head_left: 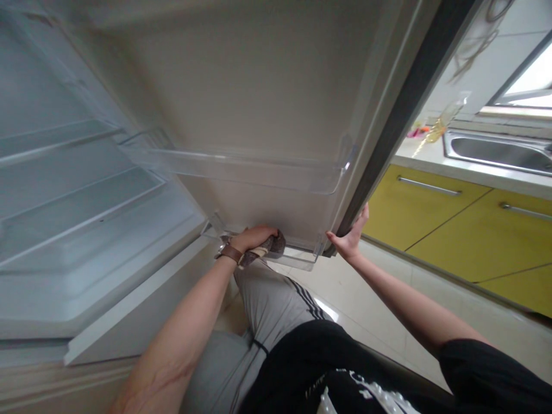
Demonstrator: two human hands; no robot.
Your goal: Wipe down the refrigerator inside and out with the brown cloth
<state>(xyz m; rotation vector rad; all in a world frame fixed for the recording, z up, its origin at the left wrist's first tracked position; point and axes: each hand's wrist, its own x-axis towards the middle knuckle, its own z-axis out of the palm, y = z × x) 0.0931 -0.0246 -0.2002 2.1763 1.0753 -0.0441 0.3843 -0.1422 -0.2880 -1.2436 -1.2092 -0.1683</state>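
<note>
My left hand, with a brown watch strap on its wrist, is closed on a dark brown patterned cloth. Hand and cloth are inside the clear lower door shelf of an open refrigerator door. Part of the cloth hides under the palm. My right hand grips the lower outer edge of that door, thumb on the inner side and fingers on the outer side. Above my left hand runs another clear door shelf, with nothing seen in it.
The refrigerator's inside, with glass shelves, opens on the left. To the right stand yellow cabinets with metal handles, a steel sink and a tilted bottle of yellow liquid. Pale floor tiles lie below.
</note>
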